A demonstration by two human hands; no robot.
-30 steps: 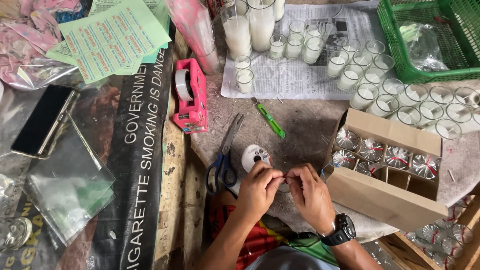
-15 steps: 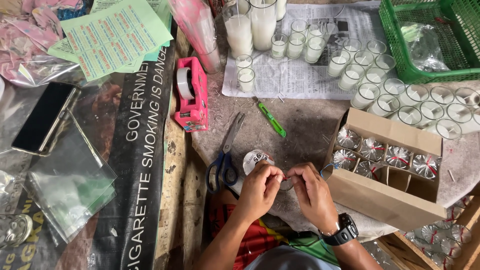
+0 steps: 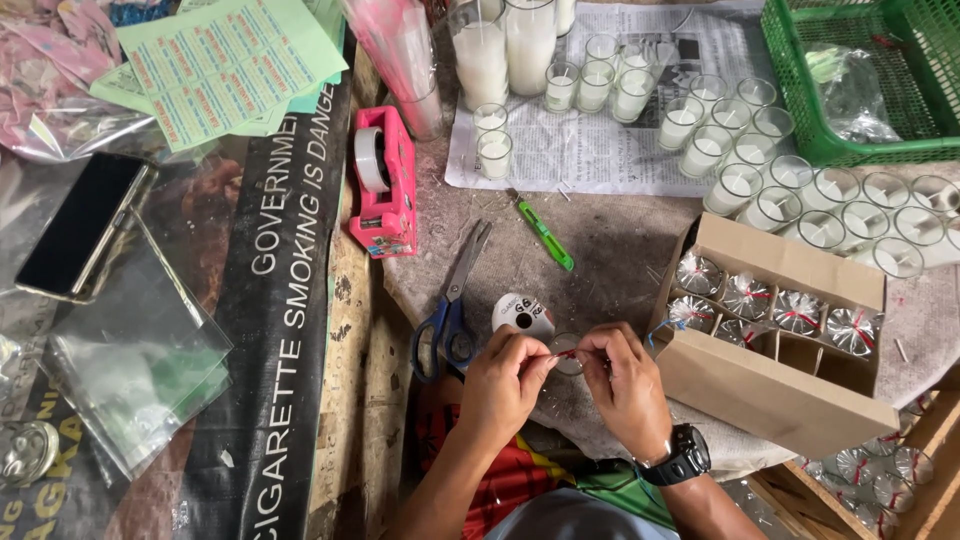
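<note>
Hands (image 3: pixel 565 375) together, fingertips pinching red tie (image 3: pixel 566 353) (over wrapped glass (image 3: pixel 567 366)).

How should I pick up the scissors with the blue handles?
Grip the scissors by the blue handle loops, coming from the near side, where the person's left hand is. The loops lie closest to the person, and the shut metal blades point away toward the pink tape dispenser. They lie flat on the table, so reaching down from above probably works best.

Bright, even daylight with soft shadows; glare glints off the crinkled clear plastic bags (image 3: pixel 135 365); sharp focus, slight edge distortion.
</note>
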